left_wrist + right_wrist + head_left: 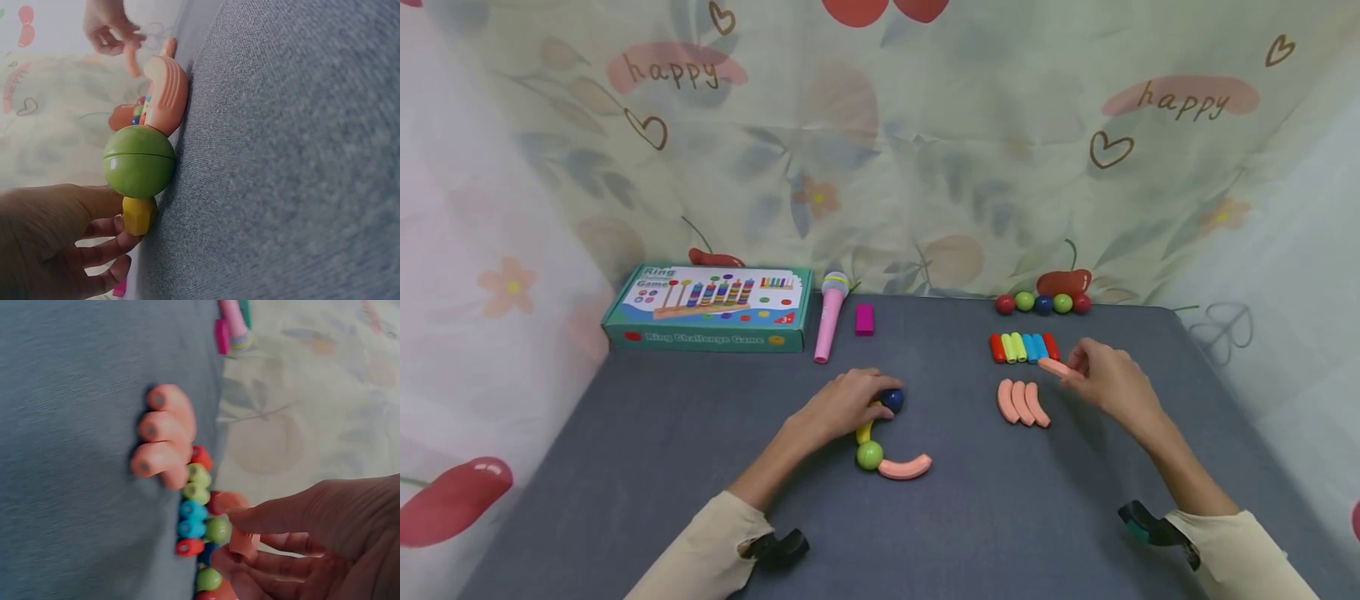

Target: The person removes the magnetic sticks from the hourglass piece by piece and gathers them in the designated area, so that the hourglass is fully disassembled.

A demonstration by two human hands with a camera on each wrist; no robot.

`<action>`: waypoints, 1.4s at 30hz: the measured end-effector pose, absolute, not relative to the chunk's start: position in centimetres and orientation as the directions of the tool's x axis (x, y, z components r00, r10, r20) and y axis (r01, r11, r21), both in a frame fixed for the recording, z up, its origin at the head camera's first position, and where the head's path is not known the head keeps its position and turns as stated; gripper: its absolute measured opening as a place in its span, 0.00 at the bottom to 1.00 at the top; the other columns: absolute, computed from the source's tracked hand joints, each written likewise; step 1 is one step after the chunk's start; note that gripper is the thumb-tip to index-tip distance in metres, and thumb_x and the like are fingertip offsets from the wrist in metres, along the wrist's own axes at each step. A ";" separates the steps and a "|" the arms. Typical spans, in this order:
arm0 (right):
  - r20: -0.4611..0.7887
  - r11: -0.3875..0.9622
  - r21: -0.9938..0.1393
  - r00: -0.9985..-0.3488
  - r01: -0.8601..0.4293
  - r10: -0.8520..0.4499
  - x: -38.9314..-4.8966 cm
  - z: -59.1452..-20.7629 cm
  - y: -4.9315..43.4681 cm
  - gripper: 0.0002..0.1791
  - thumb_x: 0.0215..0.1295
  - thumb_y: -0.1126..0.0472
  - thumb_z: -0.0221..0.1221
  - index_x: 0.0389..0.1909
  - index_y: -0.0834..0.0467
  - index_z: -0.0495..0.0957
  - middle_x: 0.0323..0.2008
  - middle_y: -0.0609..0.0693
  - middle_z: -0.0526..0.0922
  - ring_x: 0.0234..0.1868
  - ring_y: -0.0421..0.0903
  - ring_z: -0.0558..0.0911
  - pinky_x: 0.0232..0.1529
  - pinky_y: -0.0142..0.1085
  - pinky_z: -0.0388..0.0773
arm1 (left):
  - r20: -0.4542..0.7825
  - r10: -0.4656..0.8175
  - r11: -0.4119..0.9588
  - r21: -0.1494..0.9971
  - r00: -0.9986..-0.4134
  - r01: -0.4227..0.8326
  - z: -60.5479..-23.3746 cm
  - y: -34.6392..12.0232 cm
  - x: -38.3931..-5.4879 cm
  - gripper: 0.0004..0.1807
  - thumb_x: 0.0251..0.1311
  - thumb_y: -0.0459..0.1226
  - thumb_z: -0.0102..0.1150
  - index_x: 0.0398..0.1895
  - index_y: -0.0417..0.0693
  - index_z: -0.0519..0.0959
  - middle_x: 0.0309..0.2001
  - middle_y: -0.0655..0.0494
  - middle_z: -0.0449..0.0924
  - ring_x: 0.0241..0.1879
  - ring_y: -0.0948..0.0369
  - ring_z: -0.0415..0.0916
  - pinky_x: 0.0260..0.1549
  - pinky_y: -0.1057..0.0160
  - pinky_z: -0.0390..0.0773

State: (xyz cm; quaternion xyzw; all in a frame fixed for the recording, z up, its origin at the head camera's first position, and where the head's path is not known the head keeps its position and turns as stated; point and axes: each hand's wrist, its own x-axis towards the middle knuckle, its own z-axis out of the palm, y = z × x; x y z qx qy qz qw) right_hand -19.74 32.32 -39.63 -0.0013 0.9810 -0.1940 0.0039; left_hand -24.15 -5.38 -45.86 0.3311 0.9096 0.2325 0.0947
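My left hand (846,404) holds a dark blue ball (893,401) between thumb and fingers. Beside that ball, a yellow piece (864,432) runs to a green ball (870,456), and a curved pink stick (906,467) extends from the green ball to the right. In the left wrist view the green ball (139,161) sits between the pink and yellow pieces; the blue ball is hidden there. My right hand (1108,375) pinches another curved pink stick (1058,367), lifted above the table. Three more curved pink sticks (1023,403) lie side by side near it.
Behind them is a row of short red, lime and blue sticks (1025,347), and farther back a line of red, green and blue balls (1043,304). A game box (706,337), a pink toy microphone (830,317) and a magenta block (865,320) stand at the back left.
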 end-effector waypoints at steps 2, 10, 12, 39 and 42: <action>-0.052 0.937 -0.348 -0.999 0.025 0.007 -19.6 -40.4 32.6 0.13 0.65 0.61 0.69 0.38 0.64 0.76 0.27 0.55 0.78 0.25 0.47 0.75 0.24 0.37 0.70 | -0.017 0.644 0.672 0.490 -0.765 0.555 -45.9 -5.5 -24.1 0.23 0.69 0.42 0.67 0.66 0.49 0.81 0.55 0.48 0.84 0.45 0.58 0.78 0.51 0.55 0.83; -0.201 0.923 -0.383 -0.978 0.019 -0.064 -18.9 -43.1 33.2 0.12 0.67 0.62 0.68 0.41 0.65 0.78 0.29 0.54 0.79 0.29 0.46 0.76 0.28 0.37 0.71 | -0.034 0.628 0.687 0.493 -0.777 0.534 -45.5 -6.0 -23.4 0.31 0.71 0.46 0.65 0.74 0.49 0.73 0.53 0.47 0.83 0.45 0.58 0.77 0.47 0.55 0.81; -0.193 0.915 -0.403 -0.977 -0.009 -0.095 -18.8 -43.1 33.3 0.11 0.70 0.62 0.66 0.41 0.67 0.79 0.29 0.55 0.82 0.29 0.45 0.77 0.29 0.37 0.73 | -0.036 0.618 0.693 0.498 -0.786 0.522 -45.5 -6.1 -23.3 0.31 0.71 0.45 0.66 0.73 0.46 0.73 0.47 0.49 0.82 0.42 0.59 0.76 0.41 0.59 0.77; 0.052 0.717 -0.464 -0.824 -0.520 -0.564 -18.7 -43.2 19.4 0.24 0.69 0.59 0.68 0.64 0.60 0.78 0.49 0.53 0.83 0.43 0.45 0.83 0.45 0.38 0.83 | -0.032 0.616 0.709 0.457 -0.787 0.537 -45.4 -4.2 -22.2 0.22 0.69 0.45 0.68 0.61 0.46 0.83 0.45 0.52 0.82 0.38 0.61 0.74 0.40 0.63 0.80; 0.042 0.737 -0.404 -0.816 -0.542 -0.577 -18.9 -43.8 18.4 0.23 0.70 0.58 0.67 0.63 0.58 0.78 0.52 0.52 0.82 0.45 0.46 0.83 0.47 0.41 0.83 | -0.024 0.595 0.738 0.412 -0.803 0.535 -45.7 -3.7 -21.6 0.20 0.69 0.45 0.68 0.58 0.45 0.84 0.46 0.51 0.82 0.38 0.60 0.75 0.42 0.60 0.82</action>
